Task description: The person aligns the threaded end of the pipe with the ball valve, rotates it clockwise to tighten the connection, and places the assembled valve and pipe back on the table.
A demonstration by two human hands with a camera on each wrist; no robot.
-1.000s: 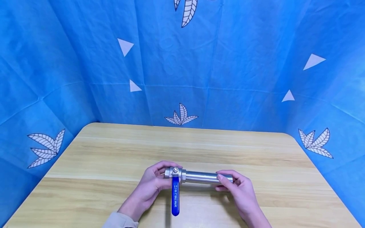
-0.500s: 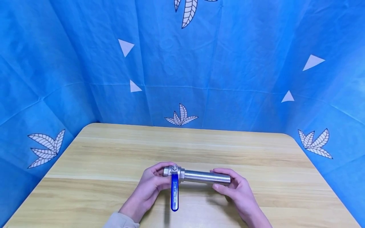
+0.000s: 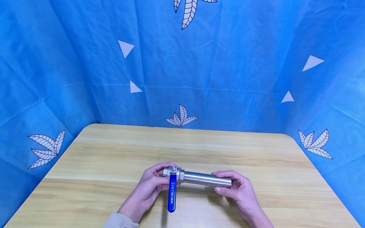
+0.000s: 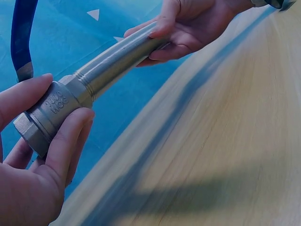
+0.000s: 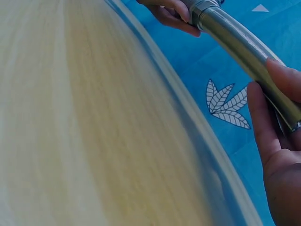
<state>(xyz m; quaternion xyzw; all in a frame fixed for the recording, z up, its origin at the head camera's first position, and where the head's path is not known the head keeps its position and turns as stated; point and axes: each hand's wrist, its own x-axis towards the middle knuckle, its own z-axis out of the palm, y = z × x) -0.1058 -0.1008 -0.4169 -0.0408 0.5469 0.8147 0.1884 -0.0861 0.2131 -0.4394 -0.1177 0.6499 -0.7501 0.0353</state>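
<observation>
My left hand grips the silver body of a ball valve, thumb on one side and fingers on the other. The valve's blue lever points toward me in the head view. From the valve's right end extends a metal pipe; a few threads show at the joint in the left wrist view. My right hand holds the pipe's free end between thumb and fingers. Both parts are held above the table, the pipe sloping slightly down to the right in the head view.
Beneath the hands spreads a light wood table with rounded far corners. A blue cloth with white leaf and triangle prints hangs around its back and sides.
The right fingers and thumb have loosened, shifted around the pipe and gripped it again. The lever's end has swung a little left and the valve has shifted slightly left.
</observation>
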